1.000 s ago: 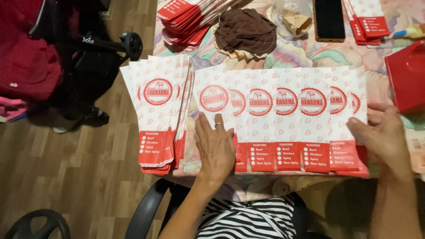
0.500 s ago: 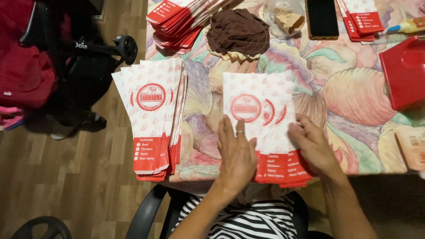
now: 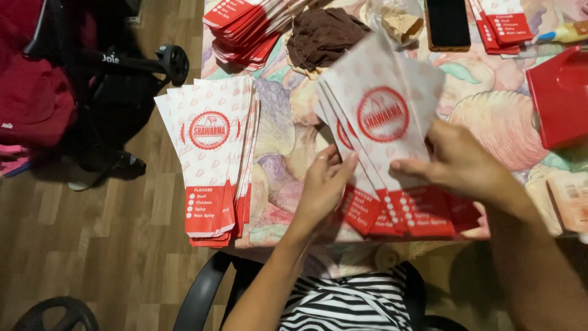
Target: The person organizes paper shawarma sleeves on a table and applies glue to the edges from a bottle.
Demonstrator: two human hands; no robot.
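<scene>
Both hands are on a fanned bunch of white-and-red paper sleeves (image 3: 383, 132), lifted off the table (image 3: 490, 116) near its front edge, round red emblem up, red bands toward the person. Right hand (image 3: 462, 162) at about 3 o'clock of the bunch: thumb on top just above the red band, fingers behind the sheets, so it's pinching the stack. Left hand (image 3: 324, 184) at about 8 o'clock, fingers together, pressing flat against the fan's left edge, squaring it up by the look of it.

Handling, my guess: v. light, thin, floppy paper; sheets slick against each other, so they'll splay or slide out if gripped loosely, and crease if squeezed hard. Best hold is low, at the red band end, thumb over & fingers under, w/ the other hand against a long edge.

Around: second neat pile of sleeves (image 3: 211, 153) at 9 o'clock, overhanging the table edge. Loose heap of folded red ones (image 3: 245, 24) at 11. Brown cloth (image 3: 324, 34) at 12, black phone (image 3: 447, 23) at 1, red box (image 3: 560, 95) at 3. Black stroller (image 3: 110, 79) stands on the wood floor (image 3: 92, 245), far left
</scene>
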